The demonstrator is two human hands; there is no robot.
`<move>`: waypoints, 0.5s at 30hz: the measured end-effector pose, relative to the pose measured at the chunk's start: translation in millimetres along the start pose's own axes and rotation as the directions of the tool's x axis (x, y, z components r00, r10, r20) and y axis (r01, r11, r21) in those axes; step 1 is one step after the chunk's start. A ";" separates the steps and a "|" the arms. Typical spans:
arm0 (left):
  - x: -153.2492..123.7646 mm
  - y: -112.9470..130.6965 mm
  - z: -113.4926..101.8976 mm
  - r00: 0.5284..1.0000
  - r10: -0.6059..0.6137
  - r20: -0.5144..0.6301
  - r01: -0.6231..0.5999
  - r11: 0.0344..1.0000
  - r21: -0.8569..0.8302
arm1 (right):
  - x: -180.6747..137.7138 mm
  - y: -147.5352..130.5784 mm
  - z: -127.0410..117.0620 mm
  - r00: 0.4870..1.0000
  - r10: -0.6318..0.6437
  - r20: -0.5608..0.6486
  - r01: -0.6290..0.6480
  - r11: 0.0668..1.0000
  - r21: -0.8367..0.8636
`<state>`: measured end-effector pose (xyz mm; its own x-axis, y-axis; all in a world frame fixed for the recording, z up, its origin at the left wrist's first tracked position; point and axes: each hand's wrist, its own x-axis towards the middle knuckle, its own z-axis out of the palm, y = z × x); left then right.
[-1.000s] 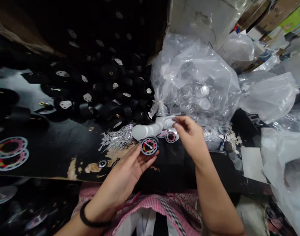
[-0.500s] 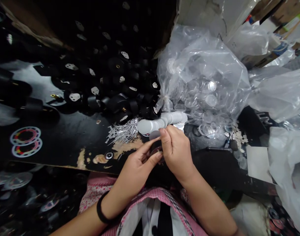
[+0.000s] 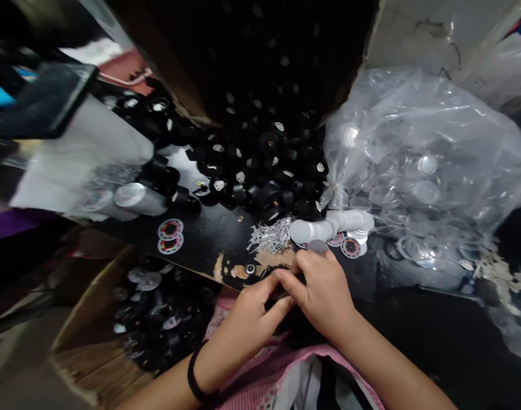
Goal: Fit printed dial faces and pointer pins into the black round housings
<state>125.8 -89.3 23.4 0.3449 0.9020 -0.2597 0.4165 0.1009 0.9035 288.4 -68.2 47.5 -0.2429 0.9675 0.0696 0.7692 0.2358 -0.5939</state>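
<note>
My left hand (image 3: 260,307) is closed, thumb and fingers pinched around a small dark round part, mostly hidden between the two hands. Against it presses my right hand (image 3: 324,290), its fingers curled; what they grip is hidden. Just beyond the right knuckles shows a grey disc (image 3: 317,246); I cannot tell whether it is held or lying on the table. Past it lies a fanned row of white discs (image 3: 328,225), beside printed dial faces (image 3: 351,247). A heap of thin silvery needles (image 3: 271,234) is left of the row. A small black ring-shaped piece (image 3: 250,268) lies near my left hand.
Black round cases (image 3: 260,171) with pale metal plates pile up at the back. A clear plastic bag (image 3: 426,142) of clear discs stands right. Two printed dials (image 3: 170,236) lie left. Below the table edge, a carton (image 3: 85,336) holds finished-looking black gauges.
My view has swung left, bringing the carton and stacked discs at left into sight. My hands have drawn closer together, and the right fingers now cover more of the dark part.
</note>
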 end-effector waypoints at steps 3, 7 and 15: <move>-31.3 -24.3 -28.1 0.999 -0.037 -0.003 0.037 0.992 0.118 | -2.3 5.1 -5.0 0.991 -0.012 0.135 -0.019 0.974 0.226; -64.0 -52.0 -71.5 0.894 0.114 -0.433 0.072 0.918 0.391 | 2.4 10.9 -16.6 0.994 0.068 0.083 -0.096 0.908 0.407; 73.6 -12.7 -92.2 0.792 0.145 -0.593 0.030 0.961 0.276 | 5.9 -3.8 -15.7 0.967 -0.002 0.254 -0.070 0.959 0.274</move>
<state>68.3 14.5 24.3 -0.1648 0.9781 0.1272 0.6425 0.0086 0.7663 293.3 -62.0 62.8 -0.3864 0.9123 -0.1355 0.5933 0.1334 -0.7939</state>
